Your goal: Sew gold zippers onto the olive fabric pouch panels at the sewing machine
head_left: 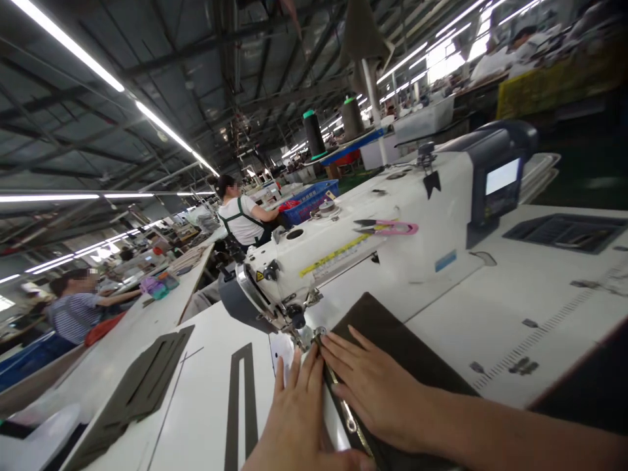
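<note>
Both hands rest at the needle area of a white sewing machine [417, 196]. My right hand [375, 386] lies flat with fingers stretched over dark fabric [392, 340], its fingertips close to the presser foot [307, 335]. Beside it, my left hand [297, 409] has its fingers spread, the tips on the machine bed and at the fabric's edge. Between the hands runs a metal zipper [349, 418] with its pull showing. Left of my left hand lies a dark strip with a long slot [234, 405].
Stacked dark fabric pieces [142, 386] lie on the table's left. Pink-handled snips [392, 227] rest on the machine arm. A blue crate [314, 199] and thread cones [314, 134] stand behind. One person [243, 216] works beyond the machine, another [76, 307] at far left.
</note>
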Demonstrator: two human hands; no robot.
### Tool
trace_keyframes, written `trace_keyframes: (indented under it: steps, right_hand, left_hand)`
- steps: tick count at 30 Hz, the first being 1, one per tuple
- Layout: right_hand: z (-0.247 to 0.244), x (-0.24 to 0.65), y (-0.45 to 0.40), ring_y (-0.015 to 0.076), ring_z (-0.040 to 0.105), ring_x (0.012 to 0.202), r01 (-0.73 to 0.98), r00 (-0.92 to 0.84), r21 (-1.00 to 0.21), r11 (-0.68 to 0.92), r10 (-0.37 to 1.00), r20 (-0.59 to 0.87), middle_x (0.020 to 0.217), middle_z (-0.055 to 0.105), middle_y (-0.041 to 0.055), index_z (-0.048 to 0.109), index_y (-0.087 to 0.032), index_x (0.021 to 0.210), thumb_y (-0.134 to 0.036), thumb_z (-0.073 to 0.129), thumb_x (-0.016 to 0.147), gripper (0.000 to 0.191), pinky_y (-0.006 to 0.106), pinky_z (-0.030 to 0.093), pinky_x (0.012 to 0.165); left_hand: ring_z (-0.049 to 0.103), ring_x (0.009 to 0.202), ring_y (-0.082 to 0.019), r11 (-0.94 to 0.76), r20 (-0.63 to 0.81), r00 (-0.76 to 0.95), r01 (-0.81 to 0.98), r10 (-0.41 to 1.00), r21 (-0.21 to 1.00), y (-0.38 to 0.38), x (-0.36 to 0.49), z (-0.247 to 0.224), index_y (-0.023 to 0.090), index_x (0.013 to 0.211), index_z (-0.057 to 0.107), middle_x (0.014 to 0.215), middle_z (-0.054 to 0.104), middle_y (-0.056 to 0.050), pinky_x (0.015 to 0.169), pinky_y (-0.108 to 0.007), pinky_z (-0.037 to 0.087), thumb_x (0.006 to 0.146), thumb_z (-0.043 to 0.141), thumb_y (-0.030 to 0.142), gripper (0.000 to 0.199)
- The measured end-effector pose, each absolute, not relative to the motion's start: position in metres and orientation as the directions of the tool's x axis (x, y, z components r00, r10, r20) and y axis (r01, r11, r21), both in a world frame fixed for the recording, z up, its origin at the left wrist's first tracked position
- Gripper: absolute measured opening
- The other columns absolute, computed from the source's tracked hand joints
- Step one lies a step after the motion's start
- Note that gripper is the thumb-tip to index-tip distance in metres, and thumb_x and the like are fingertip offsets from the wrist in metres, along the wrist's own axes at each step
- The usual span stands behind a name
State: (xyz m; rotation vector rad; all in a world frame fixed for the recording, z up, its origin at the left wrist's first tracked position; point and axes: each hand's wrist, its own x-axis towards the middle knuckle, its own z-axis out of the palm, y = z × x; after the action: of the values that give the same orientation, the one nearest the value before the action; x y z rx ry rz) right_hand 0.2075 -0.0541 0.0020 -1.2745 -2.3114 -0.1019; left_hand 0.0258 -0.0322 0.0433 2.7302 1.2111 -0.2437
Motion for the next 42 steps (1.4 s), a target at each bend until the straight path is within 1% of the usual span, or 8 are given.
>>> trace_keyframes:
  steps: [10,15,19,21,27,33,38,42]
  right_hand:
    - [0.004,0.215,-0.070,0.0308,0.023,0.137,0.705,-0.496,-0.401,0.585,0.811,0.310,0.145,0.031,0.0221,0.043,-0.005,0.137,-0.046,0.040,0.093,0.060,0.055,0.016,0.111]
    - [0.010,0.223,-0.090,0.0276,0.040,0.126,0.621,-0.566,-0.414,0.666,0.746,0.352,0.130,0.051,0.0141,0.066,-0.018,0.100,-0.031,0.048,0.090,0.024,0.051,0.025,0.107]
    - [0.015,0.219,-0.089,0.0198,0.054,0.094,0.581,-0.492,-0.489,0.650,0.760,0.425,0.097,0.060,0.0071,0.062,-0.017,0.077,-0.023,0.059,0.080,0.007,0.036,0.044,0.086]
    - [0.016,0.216,-0.082,0.0192,0.055,0.091,0.611,-0.439,-0.503,0.611,0.790,0.427,0.095,0.061,0.0077,0.063,-0.016,0.079,-0.022,0.057,0.081,0.008,0.034,0.046,0.082]
    - [-0.002,0.224,-0.063,0.0263,0.035,0.132,0.723,-0.514,-0.330,0.607,0.791,0.331,0.141,0.041,0.0159,0.046,-0.007,0.134,-0.029,0.034,0.095,0.047,0.053,0.028,0.109]
    - [-0.017,0.227,-0.069,0.0211,0.036,0.132,0.741,-0.566,-0.205,0.639,0.759,0.321,0.143,0.038,0.0101,0.042,-0.012,0.138,-0.019,0.028,0.095,0.046,0.047,0.033,0.108]
    - [-0.023,0.215,-0.066,0.0213,0.046,0.125,0.726,-0.604,-0.052,0.686,0.672,0.428,0.138,0.046,0.0080,0.051,-0.016,0.132,-0.020,0.035,0.092,0.043,0.043,0.043,0.101]
    - [-0.029,0.214,-0.057,0.0211,0.049,0.122,0.745,-0.576,0.017,0.667,0.630,0.520,0.136,0.049,0.0080,0.055,-0.017,0.127,-0.025,0.038,0.092,0.041,0.040,0.046,0.097]
  left_hand:
    - [0.006,0.140,-0.037,-0.578,-0.304,0.569,0.813,0.764,0.071,-0.046,0.042,0.067,0.010,0.147,0.016,0.151,0.015,-0.020,0.111,-0.063,0.003,0.061,0.070,0.071,0.118]
    - [0.007,0.140,-0.036,-0.579,-0.292,0.575,0.811,0.765,0.080,-0.047,0.039,0.067,0.007,0.146,0.020,0.150,0.016,-0.021,0.112,-0.062,0.005,0.067,0.065,0.069,0.110]
    - [0.008,0.140,-0.036,-0.563,-0.292,0.562,0.821,0.774,0.088,-0.048,0.040,0.067,0.006,0.145,0.022,0.151,0.017,-0.020,0.112,-0.061,0.004,0.063,0.068,0.068,0.112]
    - [0.008,0.140,-0.036,-0.543,-0.298,0.544,0.834,0.784,0.094,-0.049,0.043,0.066,0.008,0.146,0.021,0.151,0.015,-0.019,0.112,-0.061,0.003,0.060,0.070,0.070,0.117]
    - [0.005,0.141,-0.033,-0.584,-0.199,0.604,0.797,0.772,0.151,-0.057,0.014,0.071,0.011,0.148,0.012,0.152,0.010,-0.017,0.112,-0.059,0.003,0.065,0.059,0.078,0.116]
    - [0.008,0.139,-0.038,-0.522,-0.084,0.518,0.853,0.851,-0.025,-0.090,-0.088,0.050,0.015,0.149,0.006,0.151,0.007,-0.019,0.110,-0.063,0.014,0.073,0.057,0.073,0.108]
    - [0.031,0.135,-0.033,-0.624,-0.094,0.618,0.780,0.781,-0.055,-0.130,-0.114,0.011,0.029,0.148,0.004,0.151,0.017,-0.010,0.105,-0.046,0.038,0.095,0.044,0.042,0.068]
    - [0.030,0.134,-0.040,-0.645,0.056,0.653,0.756,0.755,-0.114,-0.124,-0.110,-0.012,0.027,0.149,0.004,0.152,0.011,-0.014,0.103,-0.054,0.037,0.089,0.054,0.045,0.081]
